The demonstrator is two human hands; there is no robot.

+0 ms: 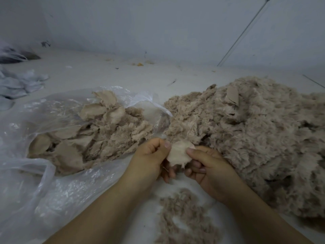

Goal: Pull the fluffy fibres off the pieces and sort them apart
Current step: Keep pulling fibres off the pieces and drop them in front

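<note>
I see left hand (151,155) and right hand (209,166) each in a pinching grip on one pale piece (179,154), beside the fluffy heap (255,131).

One pale beige piece (179,153), fluffy at its edges, is held between both thumbs above the tabletop. A large heap of fluffy pieces (255,134) lies right. Flat stripped pieces (88,136) fill an open clear plastic bag (52,196) left. Loose fibres (182,215) lie nearest.
</note>
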